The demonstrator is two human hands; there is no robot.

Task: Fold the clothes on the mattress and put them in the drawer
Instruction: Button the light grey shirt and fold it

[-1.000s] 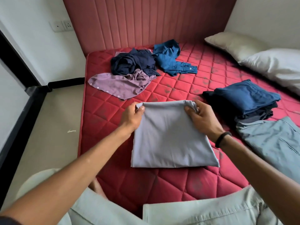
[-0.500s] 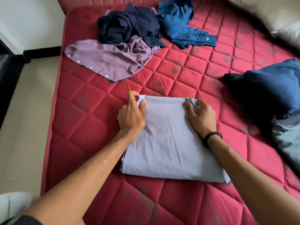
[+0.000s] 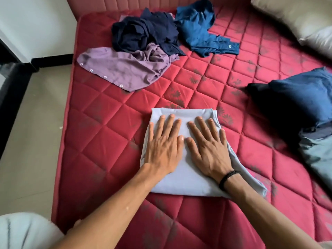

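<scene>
Palms lie flat on the folded grey garment (image 3: 181, 178), which sits in the near middle of the red mattress (image 3: 100, 141). The left hand (image 3: 162, 146) and right hand (image 3: 209, 148) lie side by side with fingers (image 3: 171, 123) straight and spread, gripping nothing; this looks like pressing to flatten the fold so the piece keeps its shape when lifted. At the far end lie unfolded clothes: a purple shirt (image 3: 122, 69), partly under a dark navy garment (image 3: 143, 31), and a blue garment (image 3: 197, 27) just beside them. To the right, a stack of folded clothes (image 3: 296, 97) rests well apart from that heap, likely to keep finished pieces separate. No drawer is in view.
</scene>
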